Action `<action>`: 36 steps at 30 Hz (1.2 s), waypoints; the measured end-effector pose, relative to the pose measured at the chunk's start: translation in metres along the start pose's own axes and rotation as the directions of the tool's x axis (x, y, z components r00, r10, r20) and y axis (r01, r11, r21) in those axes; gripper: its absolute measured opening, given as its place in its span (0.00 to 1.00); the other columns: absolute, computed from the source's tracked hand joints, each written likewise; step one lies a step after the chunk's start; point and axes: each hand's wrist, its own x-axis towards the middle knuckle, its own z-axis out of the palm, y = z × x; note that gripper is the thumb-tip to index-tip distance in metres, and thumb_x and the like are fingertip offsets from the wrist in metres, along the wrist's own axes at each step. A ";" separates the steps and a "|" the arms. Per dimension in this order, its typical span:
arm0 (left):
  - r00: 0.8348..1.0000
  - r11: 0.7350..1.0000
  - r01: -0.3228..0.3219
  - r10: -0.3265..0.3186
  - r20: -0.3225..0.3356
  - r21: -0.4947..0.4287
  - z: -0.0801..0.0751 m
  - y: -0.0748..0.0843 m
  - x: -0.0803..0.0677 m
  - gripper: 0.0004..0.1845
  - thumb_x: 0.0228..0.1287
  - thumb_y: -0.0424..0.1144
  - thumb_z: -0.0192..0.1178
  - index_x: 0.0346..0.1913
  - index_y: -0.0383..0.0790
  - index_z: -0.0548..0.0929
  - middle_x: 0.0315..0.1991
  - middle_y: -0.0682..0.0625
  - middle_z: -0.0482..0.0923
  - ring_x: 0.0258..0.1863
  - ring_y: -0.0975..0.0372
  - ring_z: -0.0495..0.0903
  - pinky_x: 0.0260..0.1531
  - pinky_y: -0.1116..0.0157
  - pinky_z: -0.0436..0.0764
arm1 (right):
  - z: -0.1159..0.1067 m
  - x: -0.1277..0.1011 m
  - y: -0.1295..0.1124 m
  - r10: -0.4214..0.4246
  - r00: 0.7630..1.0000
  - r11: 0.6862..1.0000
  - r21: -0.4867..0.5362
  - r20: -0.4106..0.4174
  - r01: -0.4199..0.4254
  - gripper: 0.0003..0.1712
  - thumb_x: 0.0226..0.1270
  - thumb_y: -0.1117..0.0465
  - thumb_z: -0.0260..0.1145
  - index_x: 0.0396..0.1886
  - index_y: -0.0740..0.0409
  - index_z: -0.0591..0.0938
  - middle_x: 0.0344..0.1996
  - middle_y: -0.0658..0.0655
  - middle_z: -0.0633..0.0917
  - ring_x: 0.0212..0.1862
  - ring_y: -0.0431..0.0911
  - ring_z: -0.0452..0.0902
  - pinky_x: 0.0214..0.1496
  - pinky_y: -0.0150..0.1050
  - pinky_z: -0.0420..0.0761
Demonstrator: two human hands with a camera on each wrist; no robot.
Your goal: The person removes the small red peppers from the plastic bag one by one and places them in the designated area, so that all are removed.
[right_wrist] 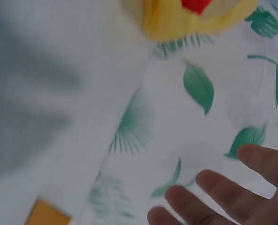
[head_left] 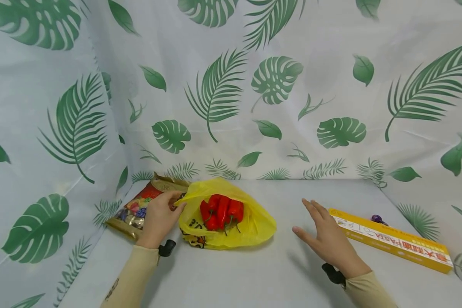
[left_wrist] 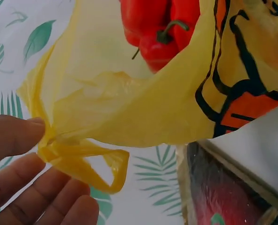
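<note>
A yellow plastic bag (head_left: 254, 226) lies on the table with its mouth towards me, and several red peppers (head_left: 223, 209) show inside it. My left hand (head_left: 159, 220) pinches the bag's edge near its handle between thumb and forefinger; the handle loop (left_wrist: 113, 173) hangs beside the fingers in the left wrist view. To the right of the bag, my right hand (head_left: 331, 239) hovers above the table, its fingers spread and holding nothing. Between it and the bag there is a gap. In the right wrist view its fingers (right_wrist: 232, 192) touch nothing.
Behind my left hand lies a shiny brown and red packet (head_left: 136, 209) with fruit pictures, partly covered by the hand. A long yellow and white pasta box (head_left: 392, 241) lies at the right. Just behind the box sits a small purple item (head_left: 378, 219). Leaf-printed curtains (head_left: 231, 107) stand at the back and sides.
</note>
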 end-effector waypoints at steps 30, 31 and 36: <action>1.000 0.999 0.006 -0.007 -0.021 -0.044 0.015 0.005 0.008 0.07 0.64 0.32 0.72 0.43 0.44 0.93 0.35 0.47 0.92 0.32 0.58 0.89 0.33 0.59 0.88 | 0.128 0.113 -0.112 0.147 0.983 0.916 0.361 0.106 -0.176 0.36 0.63 0.42 0.77 0.60 0.62 0.81 0.48 0.58 0.89 0.44 0.49 0.82 0.53 0.46 0.88; 1.000 0.999 0.006 -0.007 -0.021 -0.046 0.015 0.005 0.008 0.07 0.63 0.32 0.72 0.43 0.43 0.93 0.35 0.47 0.92 0.32 0.58 0.89 0.33 0.59 0.88 | 0.129 0.114 -0.114 0.152 0.983 0.914 0.365 0.105 -0.180 0.36 0.63 0.43 0.77 0.60 0.63 0.81 0.48 0.58 0.89 0.44 0.49 0.82 0.53 0.46 0.88; 1.000 0.999 0.014 -0.015 -0.019 -0.048 0.013 0.003 0.009 0.07 0.64 0.32 0.72 0.43 0.43 0.93 0.36 0.47 0.92 0.32 0.58 0.89 0.33 0.59 0.89 | 0.132 0.118 -0.119 0.163 0.983 0.907 0.379 0.083 -0.183 0.30 0.63 0.50 0.78 0.57 0.66 0.83 0.45 0.59 0.89 0.42 0.49 0.81 0.49 0.44 0.87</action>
